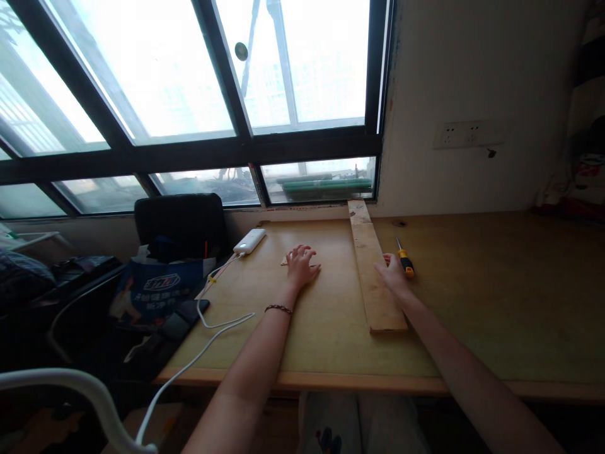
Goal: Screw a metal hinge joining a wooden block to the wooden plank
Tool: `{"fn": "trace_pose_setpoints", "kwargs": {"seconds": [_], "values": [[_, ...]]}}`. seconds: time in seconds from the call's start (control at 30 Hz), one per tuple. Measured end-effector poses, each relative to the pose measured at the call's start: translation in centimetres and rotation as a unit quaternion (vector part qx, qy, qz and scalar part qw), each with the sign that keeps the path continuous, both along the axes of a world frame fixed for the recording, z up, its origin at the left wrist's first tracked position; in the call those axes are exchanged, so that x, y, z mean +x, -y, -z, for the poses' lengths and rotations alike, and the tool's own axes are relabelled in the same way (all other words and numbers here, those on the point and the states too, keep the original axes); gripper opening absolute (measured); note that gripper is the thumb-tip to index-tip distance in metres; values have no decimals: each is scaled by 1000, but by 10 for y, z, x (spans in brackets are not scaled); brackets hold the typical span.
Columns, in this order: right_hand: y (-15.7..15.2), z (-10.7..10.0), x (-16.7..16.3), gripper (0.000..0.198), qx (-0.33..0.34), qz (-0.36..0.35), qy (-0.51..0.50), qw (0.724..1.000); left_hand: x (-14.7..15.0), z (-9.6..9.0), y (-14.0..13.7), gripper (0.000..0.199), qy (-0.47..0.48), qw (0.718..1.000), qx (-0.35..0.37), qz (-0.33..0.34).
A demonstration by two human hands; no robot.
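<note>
A long wooden board (pixel 371 265) lies on the table, running from the window sill side toward me. My right hand (pixel 393 272) is at its right edge, with the thumb on top and the fingers closed against the side. To the right of that hand lies a screwdriver (pixel 405 263) with a yellow and black handle, its shaft pointing away from me. My left hand (pixel 301 266) hovers over or rests on the table left of the board, fingers spread and slightly bent. Small light-coloured pieces (pixel 284 260) show beside its fingers, mostly hidden by the hand.
A white power bank (pixel 250 241) with a white cable (pixel 222 325) lies on the left of the table (pixel 326 353). Beyond the left edge are a black chair (pixel 182 221) and a blue bag (pixel 155 293). A window and wall bound the far side.
</note>
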State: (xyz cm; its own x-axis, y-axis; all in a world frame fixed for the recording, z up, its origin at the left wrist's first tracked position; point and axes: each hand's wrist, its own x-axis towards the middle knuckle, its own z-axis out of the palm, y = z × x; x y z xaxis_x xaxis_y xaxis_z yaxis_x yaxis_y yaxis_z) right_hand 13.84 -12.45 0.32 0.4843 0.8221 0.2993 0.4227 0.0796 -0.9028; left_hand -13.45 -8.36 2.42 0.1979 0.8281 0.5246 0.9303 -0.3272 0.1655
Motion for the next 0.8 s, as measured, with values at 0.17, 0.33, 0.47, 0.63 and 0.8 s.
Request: {"fn": "trace_pose_setpoints", "kwargs": {"seconds": [0.17, 0.33, 0.47, 0.63, 0.8], "values": [[0, 0, -1, 34, 8, 3, 10, 1000, -2, 6, -5, 20, -6, 1000, -22, -22], [-1, 0, -1, 33, 4, 3, 16, 1000, -11, 9, -10, 26, 6, 993, -59, -102], [-1, 1, 0, 33, -1, -1, 14, 1000, -11, 11, -13, 31, 2, 983, -91, -161], [0, 0, 0, 33, -8, 1, 34, 999, -11, 13, -14, 28, -12, 985, -84, -150], [0, 2, 0, 32, 7, 1, 44, 999, -12, 17, -16, 21, -21, 989, -61, -133]]}}
